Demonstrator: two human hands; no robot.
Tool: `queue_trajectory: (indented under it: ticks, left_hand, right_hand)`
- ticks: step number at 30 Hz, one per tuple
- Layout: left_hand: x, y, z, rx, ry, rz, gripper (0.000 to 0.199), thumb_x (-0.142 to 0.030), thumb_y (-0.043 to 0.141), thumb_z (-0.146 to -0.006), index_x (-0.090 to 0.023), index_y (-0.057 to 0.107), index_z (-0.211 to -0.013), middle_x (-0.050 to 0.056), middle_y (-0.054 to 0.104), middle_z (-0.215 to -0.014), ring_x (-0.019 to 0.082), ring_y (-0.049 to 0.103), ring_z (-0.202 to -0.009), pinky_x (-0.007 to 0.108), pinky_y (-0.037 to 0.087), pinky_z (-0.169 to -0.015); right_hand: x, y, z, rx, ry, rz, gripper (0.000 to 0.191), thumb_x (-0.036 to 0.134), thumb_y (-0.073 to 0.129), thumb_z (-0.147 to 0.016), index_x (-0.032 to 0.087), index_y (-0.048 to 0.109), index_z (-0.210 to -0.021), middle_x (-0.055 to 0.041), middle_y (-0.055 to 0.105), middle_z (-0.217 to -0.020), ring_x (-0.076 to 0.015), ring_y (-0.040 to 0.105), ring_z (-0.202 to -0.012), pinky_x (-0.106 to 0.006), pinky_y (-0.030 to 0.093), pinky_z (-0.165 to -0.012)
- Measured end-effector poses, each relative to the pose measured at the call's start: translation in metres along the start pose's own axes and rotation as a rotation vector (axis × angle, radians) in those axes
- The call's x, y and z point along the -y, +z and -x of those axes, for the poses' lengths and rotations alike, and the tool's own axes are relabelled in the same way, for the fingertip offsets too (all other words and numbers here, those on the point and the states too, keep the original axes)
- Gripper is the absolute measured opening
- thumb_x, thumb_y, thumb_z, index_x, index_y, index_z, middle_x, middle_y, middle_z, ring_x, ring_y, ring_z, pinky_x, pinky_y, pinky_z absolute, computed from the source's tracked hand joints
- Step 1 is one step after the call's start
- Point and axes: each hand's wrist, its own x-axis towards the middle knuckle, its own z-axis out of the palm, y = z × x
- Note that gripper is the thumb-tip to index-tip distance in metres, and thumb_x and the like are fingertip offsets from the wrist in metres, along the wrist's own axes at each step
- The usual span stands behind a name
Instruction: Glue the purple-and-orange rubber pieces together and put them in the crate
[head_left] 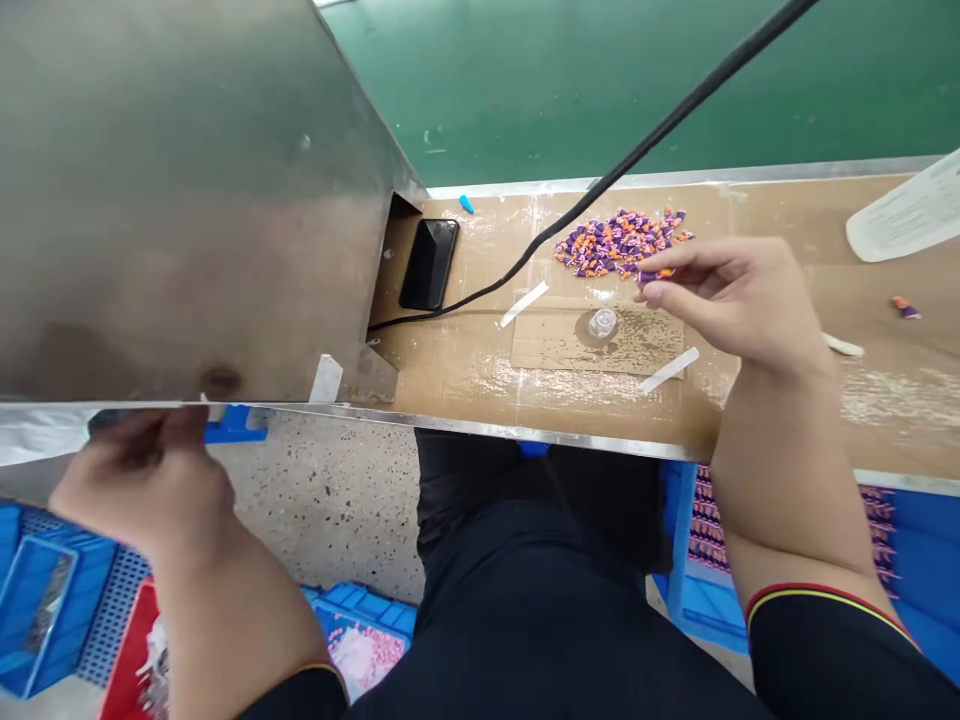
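Observation:
My right hand point(750, 300) is over the cardboard-covered bench, thumb and forefinger pinching a small purple-and-orange piece point(654, 276). Just behind that piece lies a pile of similar purple-and-orange pieces point(615, 243). A small clear round plastic part point(602, 322) stands on a taped cardboard patch point(547, 345), below and left of my right fingertips. At the far left, my left hand point(150, 480) is by the lower edge of a large metal housing point(187, 200). Its fingers are drawn together and blurred, and whatever they hold is hidden.
A black cable point(637, 150) runs diagonally across the bench from the housing. Beside the housing lies a phone point(430, 265). A white bottle point(907, 215) and one loose piece point(906, 308) are at the right. Blue bins point(682, 560) and a red bin point(124, 650) stand below.

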Motion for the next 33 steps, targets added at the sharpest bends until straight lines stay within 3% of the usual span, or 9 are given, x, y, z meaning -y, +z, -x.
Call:
queue_trajectory:
  ticks: [2,5,8,10,12,15,20,27,33]
  left_hand:
    - [0.022,-0.012,0.035,-0.296,0.030,0.098,0.032,-0.052,0.071,-0.058,-0.024,0.055,-0.057,0.001,0.060,-0.053,0.026,0.067,-0.053,0.040,0.054,-0.051]
    - [0.018,-0.018,0.104,0.056,0.011,0.171,0.009,-0.021,0.081,-0.070,-0.018,0.078,-0.078,0.004,0.080,-0.071,0.022,0.074,-0.054,0.030,0.059,-0.049]
    - [-0.025,-0.001,0.158,0.544,0.126,0.422,0.018,-0.006,0.075,-0.095,-0.021,0.084,-0.099,0.003,0.087,-0.089,0.017,0.080,-0.064,0.026,0.068,-0.061]
    - [-0.062,0.026,0.172,0.680,0.282,0.635,0.031,-0.004,0.073,-0.100,-0.025,0.085,-0.120,0.003,0.089,-0.100,0.016,0.083,-0.072,0.025,0.071,-0.070]
    - [-0.098,0.061,0.169,0.767,0.368,0.855,0.037,-0.009,0.076,-0.103,-0.027,0.081,-0.135,0.003,0.090,-0.102,0.016,0.085,-0.079,0.024,0.072,-0.075]
    - [-0.140,0.120,0.152,0.940,0.409,1.071,0.015,-0.017,0.074,-0.108,-0.026,0.084,-0.115,0.003,0.088,-0.098,0.014,0.086,-0.088,0.024,0.070,-0.085]
    - [-0.160,0.196,0.145,1.124,0.239,1.055,0.021,-0.042,0.075,-0.110,-0.024,0.085,-0.111,0.006,0.086,-0.103,0.018,0.082,-0.093,0.032,0.068,-0.090]
    - [-0.140,0.212,0.158,1.139,-0.131,1.088,0.024,-0.043,0.085,-0.104,-0.021,0.086,-0.112,0.009,0.086,-0.113,0.021,0.084,-0.108,0.036,0.069,-0.103]
    - [-0.146,0.209,0.150,1.225,-0.333,1.043,0.030,-0.046,0.085,-0.105,-0.018,0.082,-0.115,0.009,0.086,-0.108,0.021,0.086,-0.104,0.030,0.070,-0.088]
  right_hand:
    - [-0.008,0.006,0.002,0.035,0.023,0.052,0.013,0.038,0.081,-0.088,0.030,0.087,-0.095,-0.0029,0.083,-0.085,-0.0248,0.079,-0.075,-0.042,0.067,-0.067]
    - [-0.014,0.011,0.004,0.074,-0.008,0.189,0.012,0.037,0.076,-0.092,0.031,0.085,-0.088,-0.0027,0.081,-0.082,-0.0229,0.072,-0.067,-0.041,0.059,-0.060]
    - [-0.014,0.013,0.003,0.127,-0.023,0.288,0.011,0.032,0.074,-0.090,0.030,0.084,-0.086,-0.0015,0.078,-0.078,-0.0214,0.068,-0.064,-0.041,0.057,-0.060]
    - [-0.013,0.013,0.002,0.156,-0.017,0.317,0.013,0.033,0.072,-0.089,0.030,0.085,-0.089,-0.0006,0.079,-0.078,-0.0213,0.070,-0.066,-0.040,0.058,-0.065]
    - [-0.014,0.013,0.002,0.187,-0.031,0.343,0.018,0.036,0.070,-0.090,0.030,0.087,-0.092,-0.0003,0.081,-0.080,-0.0212,0.071,-0.068,-0.040,0.059,-0.068]
    - [-0.016,0.014,0.001,0.221,-0.103,0.382,0.019,0.034,0.068,-0.091,0.030,0.087,-0.092,-0.0011,0.082,-0.082,-0.0210,0.070,-0.067,-0.040,0.058,-0.068]
    - [-0.019,0.020,0.002,0.237,-0.147,0.438,0.017,0.030,0.067,-0.095,0.035,0.083,-0.091,0.0001,0.081,-0.084,-0.0227,0.072,-0.069,-0.041,0.058,-0.070]
    - [-0.021,0.021,0.004,0.234,-0.254,0.546,0.015,0.024,0.070,-0.097,0.030,0.083,-0.095,-0.0043,0.081,-0.084,-0.0261,0.076,-0.073,-0.042,0.056,-0.067]
    - [-0.016,0.022,0.005,0.248,-0.220,0.595,0.013,0.028,0.069,-0.099,0.032,0.080,-0.093,-0.0037,0.077,-0.080,-0.0274,0.075,-0.075,-0.042,0.055,-0.066]
